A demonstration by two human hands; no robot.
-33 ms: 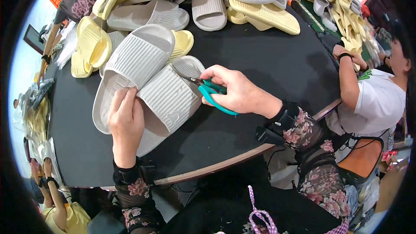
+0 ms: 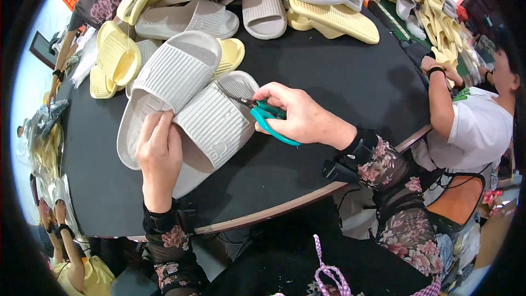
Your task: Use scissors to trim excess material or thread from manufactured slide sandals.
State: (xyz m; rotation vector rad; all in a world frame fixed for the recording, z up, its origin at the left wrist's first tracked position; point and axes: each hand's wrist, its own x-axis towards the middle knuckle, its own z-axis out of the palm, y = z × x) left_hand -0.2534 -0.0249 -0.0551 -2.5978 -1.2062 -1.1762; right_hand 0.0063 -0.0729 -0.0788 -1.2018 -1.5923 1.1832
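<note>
The right hand [image 2: 300, 116] covered part of the teal-handled snips [image 2: 267, 124], whose blade tips were too small to make out. The left hand [image 2: 159, 156] hid parts of the lower grey slipper [image 2: 213, 129] and upper grey slipper [image 2: 174, 74]. The top edge cropped the slipper pile [image 2: 207, 17]; the dark rim cut off a white-shirted co-worker [image 2: 475, 126].

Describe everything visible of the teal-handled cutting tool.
The cutting tool has smooth, curved teal handles that look like plastic, and short, dark, metallic-looking blades. The right hand grips it, covering part of the handles; the lower one bows out below the fingers. It is held above the black tabletop, blades pointing left and slightly away from the person, at the right-hand gray slipper. Whether the blades touch that slipper, or how far they are open, is unclear.
</note>
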